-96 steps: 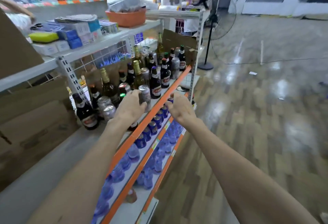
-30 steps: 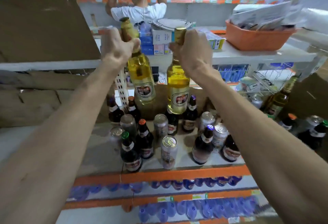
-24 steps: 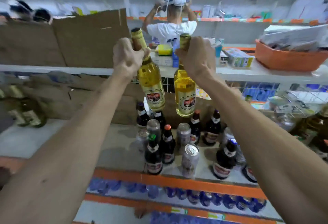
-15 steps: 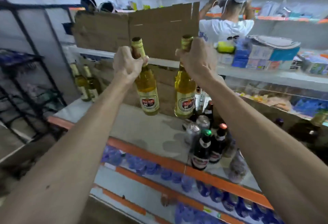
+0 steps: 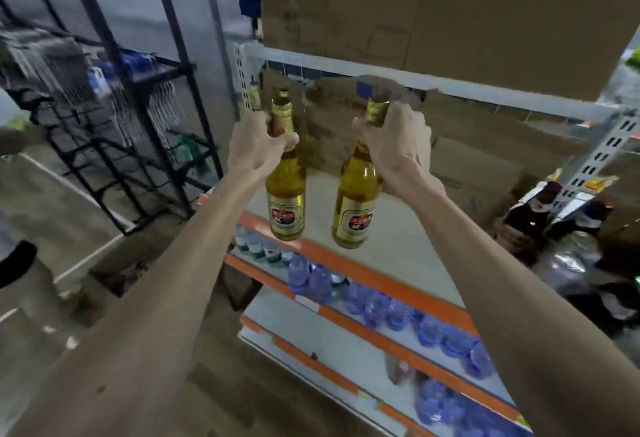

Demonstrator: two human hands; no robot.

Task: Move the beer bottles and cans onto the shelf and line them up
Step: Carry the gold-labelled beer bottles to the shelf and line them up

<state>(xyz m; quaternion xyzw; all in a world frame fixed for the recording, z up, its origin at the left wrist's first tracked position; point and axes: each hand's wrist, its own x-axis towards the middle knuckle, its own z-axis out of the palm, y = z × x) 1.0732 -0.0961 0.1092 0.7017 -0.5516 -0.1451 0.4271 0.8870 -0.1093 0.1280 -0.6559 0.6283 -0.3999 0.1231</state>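
Note:
My left hand (image 5: 258,142) grips the neck of a golden beer bottle (image 5: 285,190) with a gold foil top. My right hand (image 5: 398,142) holds a second golden beer bottle (image 5: 356,208) the same way. Both bottles hang upright in the air over the left end of the grey shelf (image 5: 398,239) with the orange front edge. Two more golden bottles (image 5: 256,98) stand at the shelf's far left corner, partly hidden behind my left hand. Dark beer bottles and cans (image 5: 530,218) are blurred at the right.
Cardboard sheets (image 5: 467,10) line the back of the shelf and the level above. Blue-capped water bottles (image 5: 381,301) fill the lower shelves. A black metal rack (image 5: 131,97) stands to the left across a strip of floor.
I have carried both golden bottles leftward along the shelf, away from the cluster of dark bottles and cans, and lowered them toward the shelf's left end. The view has swung left.

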